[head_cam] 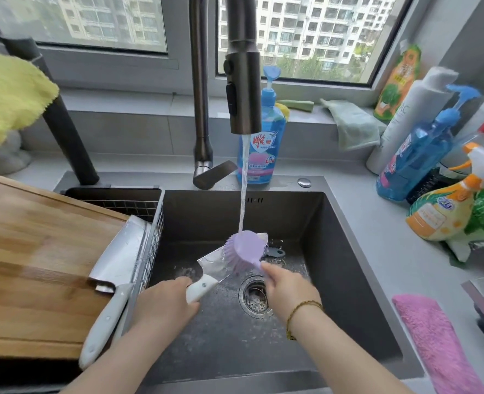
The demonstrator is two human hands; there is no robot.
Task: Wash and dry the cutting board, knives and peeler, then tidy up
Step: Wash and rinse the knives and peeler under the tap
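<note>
Lilac bristles of the brush [245, 248] press on the blade of a small knife [211, 261] under water [243, 180] running from the tap [242, 81], over the middle of the dark sink [348, 265]. The left hand [164, 302] is wrapped round the knife's white handle, blade pointing toward one o'clock. The right hand [289, 288] pinches the brush's thin handle. At nine o'clock from the sink lies the wooden cutting board [36, 265], with a white-handled cleaver [118, 257] resting along its right edge against a wire basket [113, 199]. A grey handle end shows just behind the brush head; I cannot tell what it belongs to. A blue soap bottle [263, 149] stands at twelve o'clock, and a pink cloth [434, 336] lies on the worktop [377, 237] at four o'clock.
</note>
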